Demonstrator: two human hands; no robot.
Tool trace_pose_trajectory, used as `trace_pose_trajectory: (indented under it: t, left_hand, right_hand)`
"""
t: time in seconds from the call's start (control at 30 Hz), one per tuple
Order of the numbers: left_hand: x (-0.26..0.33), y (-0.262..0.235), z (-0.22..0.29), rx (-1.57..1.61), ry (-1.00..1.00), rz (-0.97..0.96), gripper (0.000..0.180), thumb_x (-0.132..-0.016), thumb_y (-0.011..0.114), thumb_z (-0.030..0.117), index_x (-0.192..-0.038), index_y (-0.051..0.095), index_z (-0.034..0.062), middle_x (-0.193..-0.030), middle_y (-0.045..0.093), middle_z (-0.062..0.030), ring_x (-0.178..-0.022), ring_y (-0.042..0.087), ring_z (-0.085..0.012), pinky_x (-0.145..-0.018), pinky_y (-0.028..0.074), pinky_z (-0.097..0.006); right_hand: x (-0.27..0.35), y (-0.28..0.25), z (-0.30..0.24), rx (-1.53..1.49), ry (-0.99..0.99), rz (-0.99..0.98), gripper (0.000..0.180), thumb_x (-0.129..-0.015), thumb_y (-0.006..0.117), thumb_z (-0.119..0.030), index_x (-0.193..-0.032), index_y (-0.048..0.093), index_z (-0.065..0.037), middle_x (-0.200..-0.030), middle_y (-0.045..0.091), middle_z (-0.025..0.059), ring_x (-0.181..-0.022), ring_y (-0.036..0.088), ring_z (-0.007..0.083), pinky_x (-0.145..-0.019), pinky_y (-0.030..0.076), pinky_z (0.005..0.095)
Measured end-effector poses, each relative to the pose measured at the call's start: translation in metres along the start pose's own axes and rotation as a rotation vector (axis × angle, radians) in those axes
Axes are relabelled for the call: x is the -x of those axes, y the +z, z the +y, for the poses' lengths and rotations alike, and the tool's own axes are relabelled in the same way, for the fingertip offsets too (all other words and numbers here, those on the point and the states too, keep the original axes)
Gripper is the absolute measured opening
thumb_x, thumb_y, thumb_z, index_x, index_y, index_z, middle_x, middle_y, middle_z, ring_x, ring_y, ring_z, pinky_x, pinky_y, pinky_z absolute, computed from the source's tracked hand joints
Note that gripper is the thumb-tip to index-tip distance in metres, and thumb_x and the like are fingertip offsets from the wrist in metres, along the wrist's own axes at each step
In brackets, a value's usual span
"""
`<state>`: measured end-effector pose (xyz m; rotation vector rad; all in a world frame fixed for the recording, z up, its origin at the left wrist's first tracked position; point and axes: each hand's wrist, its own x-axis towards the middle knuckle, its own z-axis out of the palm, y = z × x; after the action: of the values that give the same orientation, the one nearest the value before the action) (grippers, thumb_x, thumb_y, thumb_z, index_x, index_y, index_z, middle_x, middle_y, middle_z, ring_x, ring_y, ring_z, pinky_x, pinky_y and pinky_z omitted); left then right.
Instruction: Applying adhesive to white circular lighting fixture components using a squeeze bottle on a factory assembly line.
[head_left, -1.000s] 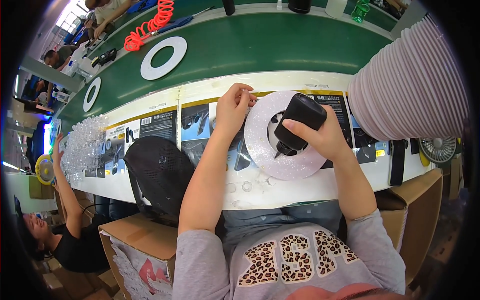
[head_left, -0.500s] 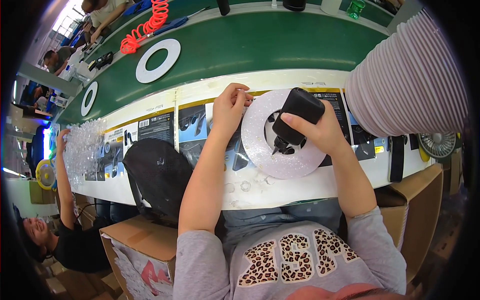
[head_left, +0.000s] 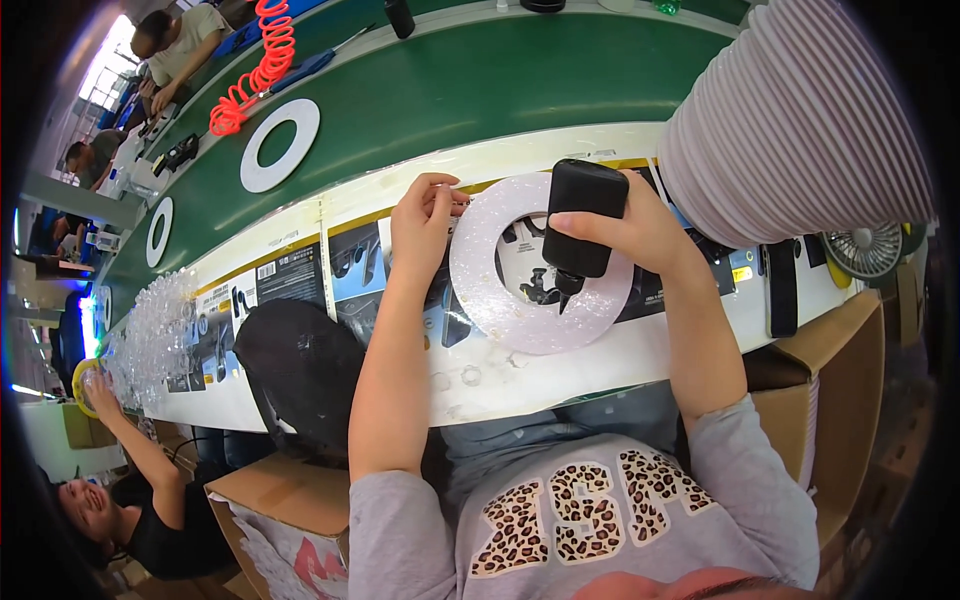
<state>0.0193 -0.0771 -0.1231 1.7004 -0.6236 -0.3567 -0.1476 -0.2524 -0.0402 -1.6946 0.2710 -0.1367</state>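
One bottle (head_left: 588,192) in right hand (head_left: 645,235), nozzle (head_left: 567,287) down; left hand (head_left: 424,222) curled.

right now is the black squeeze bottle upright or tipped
Tipped: the right hand holds the black squeeze bottle with its nozzle angled down over the sparkly white ring.

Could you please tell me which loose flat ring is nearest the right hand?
It's the speckled ring on the white worktop, beneath the black bottle in the right hand; the other loose rings lie farther off on the green surface.
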Motion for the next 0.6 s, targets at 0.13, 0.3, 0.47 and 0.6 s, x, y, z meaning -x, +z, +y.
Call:
trace_pose_trajectory:
  t: [0.13,0.3,0.47,0.6]
  left_hand:
    - [-0.0008,-0.0005,-0.0030,0.016,0.015,0.002,0.014,-0.091,0.047,0.007,-0.098,0.057,0.0000,-0.080,0.065,-0.0117,-0.071,0.063,-0.0146,-0.066,0.049,-0.024]
    - [-0.0005,0.0006,-0.0013,0.024,0.010,-0.001,0.014,-0.091,0.047,0.007,-0.098,0.057,-0.0005,-0.080,0.065,-0.0119,-0.072,0.063,-0.0147,-0.066,0.049,-0.024]
    - [-0.0005,0.0010,-0.0002,0.026,0.008,-0.004,0.014,-0.091,0.046,0.007,-0.098,0.056,-0.0008,-0.081,0.065,-0.0122,-0.072,0.063,-0.0146,-0.066,0.049,-0.024]
    - [-0.0002,0.0005,0.0003,0.017,0.018,-0.008,0.014,-0.091,0.046,0.007,-0.098,0.056,-0.0010,-0.081,0.065,-0.0122,-0.072,0.063,-0.0143,-0.066,0.049,-0.024]
  right_hand:
    - [-0.0008,0.0009,-0.0006,0.010,0.031,-0.021,0.036,-0.071,0.075,-0.021,-0.094,0.059,0.001,-0.084,0.062,0.0063,-0.077,0.059,0.0134,-0.070,0.048,0.0260]
    - [-0.0020,0.0014,0.0012,0.010,0.013,-0.069,0.036,-0.070,0.076,-0.022,-0.092,0.059,0.001,-0.082,0.062,0.0069,-0.075,0.060,0.0139,-0.068,0.049,0.0262]
    - [-0.0010,0.0018,-0.0007,0.037,0.015,-0.060,0.035,-0.070,0.076,-0.023,-0.091,0.060,0.001,-0.082,0.062,0.0071,-0.074,0.060,0.0138,-0.067,0.049,0.0262]
    - [-0.0012,0.0022,0.0001,0.038,0.020,-0.064,0.037,-0.069,0.076,-0.023,-0.092,0.060,0.001,-0.082,0.062,0.0072,-0.074,0.060,0.0141,-0.067,0.049,0.0263]
